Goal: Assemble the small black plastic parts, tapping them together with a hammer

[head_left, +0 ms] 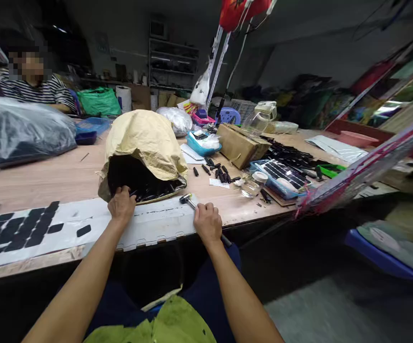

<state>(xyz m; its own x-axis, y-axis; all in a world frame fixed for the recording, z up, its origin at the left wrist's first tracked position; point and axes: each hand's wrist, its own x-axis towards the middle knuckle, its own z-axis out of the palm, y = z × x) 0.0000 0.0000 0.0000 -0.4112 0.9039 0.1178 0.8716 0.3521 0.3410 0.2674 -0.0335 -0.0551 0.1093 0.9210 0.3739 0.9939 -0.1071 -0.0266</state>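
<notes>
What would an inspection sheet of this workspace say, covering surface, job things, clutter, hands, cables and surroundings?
Surface: wooden table, with a white sheet along its near edge.
Job things: yellow sack, mouth toward the wearer, black pieces inside; tool, perhaps a hammer.
Clutter: cardboard box, blue tray, loose black parts near them.
Hands: left hand at the sack's mouth, grip unclear; right hand closed around the tool.
Cables: one pale cable hangs beside a metal post.
Surroundings: person in stripes across the table; shelves behind.
</notes>
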